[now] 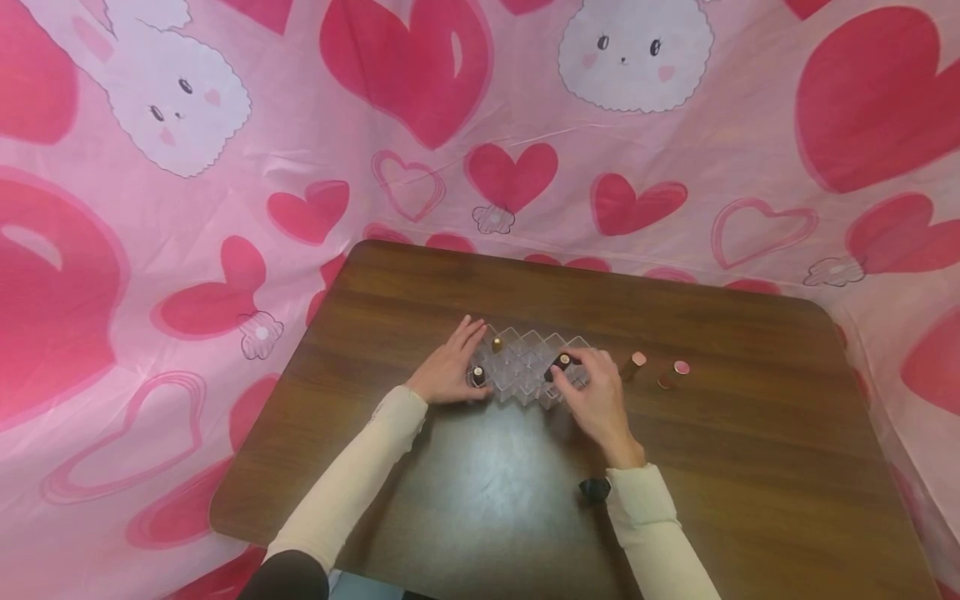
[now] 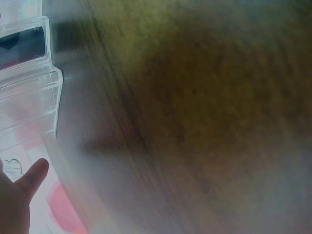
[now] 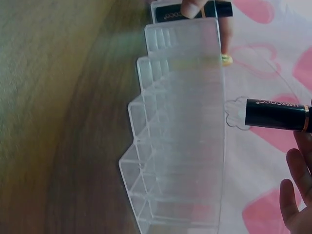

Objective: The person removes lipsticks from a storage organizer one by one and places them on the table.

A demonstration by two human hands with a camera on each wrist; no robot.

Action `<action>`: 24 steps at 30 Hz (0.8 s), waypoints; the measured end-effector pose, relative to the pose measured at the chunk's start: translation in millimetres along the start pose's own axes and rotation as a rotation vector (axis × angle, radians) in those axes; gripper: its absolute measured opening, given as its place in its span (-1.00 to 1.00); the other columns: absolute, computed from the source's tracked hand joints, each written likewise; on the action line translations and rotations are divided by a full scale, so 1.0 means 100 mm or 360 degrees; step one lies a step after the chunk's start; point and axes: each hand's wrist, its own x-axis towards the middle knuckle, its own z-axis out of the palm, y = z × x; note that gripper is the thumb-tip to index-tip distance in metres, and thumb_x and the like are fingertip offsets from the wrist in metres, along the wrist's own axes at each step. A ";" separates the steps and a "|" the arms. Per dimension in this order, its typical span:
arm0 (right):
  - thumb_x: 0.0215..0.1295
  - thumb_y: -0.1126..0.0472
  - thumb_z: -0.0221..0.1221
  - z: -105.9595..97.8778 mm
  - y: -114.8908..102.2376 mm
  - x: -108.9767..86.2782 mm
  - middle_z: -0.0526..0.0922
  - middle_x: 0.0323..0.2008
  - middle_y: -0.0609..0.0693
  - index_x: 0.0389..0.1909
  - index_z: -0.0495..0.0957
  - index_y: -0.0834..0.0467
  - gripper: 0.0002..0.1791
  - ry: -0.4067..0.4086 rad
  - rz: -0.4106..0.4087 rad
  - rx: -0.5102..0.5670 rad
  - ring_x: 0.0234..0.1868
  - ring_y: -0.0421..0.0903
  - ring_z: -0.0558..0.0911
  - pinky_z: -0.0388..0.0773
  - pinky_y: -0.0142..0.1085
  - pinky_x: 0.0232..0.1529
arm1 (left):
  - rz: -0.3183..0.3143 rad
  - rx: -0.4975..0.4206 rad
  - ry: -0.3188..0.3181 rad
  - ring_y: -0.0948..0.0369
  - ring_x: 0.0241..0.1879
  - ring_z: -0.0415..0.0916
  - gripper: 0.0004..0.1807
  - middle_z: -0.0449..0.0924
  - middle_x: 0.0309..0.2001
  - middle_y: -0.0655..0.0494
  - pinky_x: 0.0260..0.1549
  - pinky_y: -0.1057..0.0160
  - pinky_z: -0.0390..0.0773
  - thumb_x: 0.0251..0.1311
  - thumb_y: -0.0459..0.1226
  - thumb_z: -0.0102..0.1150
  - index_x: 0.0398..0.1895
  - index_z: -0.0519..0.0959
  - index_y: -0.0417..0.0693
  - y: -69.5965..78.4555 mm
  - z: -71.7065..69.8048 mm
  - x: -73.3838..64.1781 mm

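Note:
A clear plastic lipstick organizer (image 1: 517,367) with diamond-shaped compartments stands on the table. My right hand (image 1: 598,393) pinches a black lipstick (image 1: 559,364) near its right end. In the right wrist view, this black lipstick (image 3: 275,115) is above the organizer's upper edge, apart from it. My left hand (image 1: 450,371) spreads around the organizer's left end, its fingers mostly straight. Beside the left thumb, another black lipstick (image 1: 478,377) sits in an end compartment; through the clear wall it shows dark (image 3: 170,12). A gold-topped lipstick (image 1: 497,342) sits farther back.
Two lipsticks stand on the brown wooden table (image 1: 480,500) right of the organizer: one with a peach-pink top (image 1: 637,359), one with a pinker top (image 1: 681,367). Behind the table hangs a pink heart-patterned cloth (image 1: 525,125). A small dark device (image 1: 594,490) is at my right wrist.

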 end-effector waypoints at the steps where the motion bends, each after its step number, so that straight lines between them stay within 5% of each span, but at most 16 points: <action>1: -0.06 0.25 0.29 -0.01 0.00 0.00 0.61 -0.40 0.01 -0.28 0.57 0.19 -0.75 0.0012 0.0007 -0.0002 -0.34 -0.08 0.44 0.28 -0.24 -0.28 | -0.0001 -0.0001 -0.0002 0.24 0.40 -0.55 0.20 -0.37 0.43 0.23 0.25 0.06 0.14 -0.24 0.27 0.17 0.41 -0.22 0.03 0.00 0.00 0.00; 17: -0.07 0.24 0.31 -0.26 0.13 0.06 0.62 -0.39 0.03 -0.31 0.58 0.19 -0.75 0.0169 0.0097 -0.0029 -0.31 -0.03 0.48 0.27 -0.31 -0.23 | 0.0002 0.0027 0.0023 0.26 0.40 -0.55 0.20 -0.37 0.43 0.25 0.25 0.07 0.14 -0.24 0.33 0.11 0.41 -0.26 0.11 -0.02 0.02 0.00; 24: -0.07 0.24 0.31 -0.38 0.18 0.06 0.60 -0.40 0.06 -0.32 0.57 0.22 -0.75 0.0237 0.0164 -0.0062 -0.36 -0.05 0.40 0.23 -0.35 -0.35 | -0.0005 0.0008 0.0047 0.27 0.40 -0.53 0.19 -0.36 0.43 0.29 0.24 0.07 0.16 -0.25 0.34 0.11 0.41 -0.25 0.14 -0.02 0.03 0.00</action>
